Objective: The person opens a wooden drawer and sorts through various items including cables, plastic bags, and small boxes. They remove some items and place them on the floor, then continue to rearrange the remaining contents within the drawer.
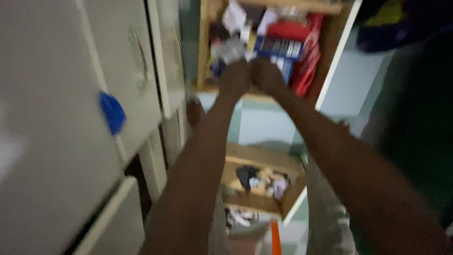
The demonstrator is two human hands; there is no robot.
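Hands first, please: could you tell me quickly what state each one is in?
Left hand: reaching into the wooden shelf; grip too blurred to tell.
Right hand: same, cannot tell.

Dim indoor scene, with motion blur smearing the whole view. Both forearms are showing as dark, underexposed shapes, and the left hand [234,78] and right hand [267,74] are blurring together so that fingers cannot be told apart. The pale cupboard doors [56,141] at left are catching the most light, soft and without glare. Items on the wooden shelf [264,35] are reading only as streaked colour. The right edge is sinking into deep shadow
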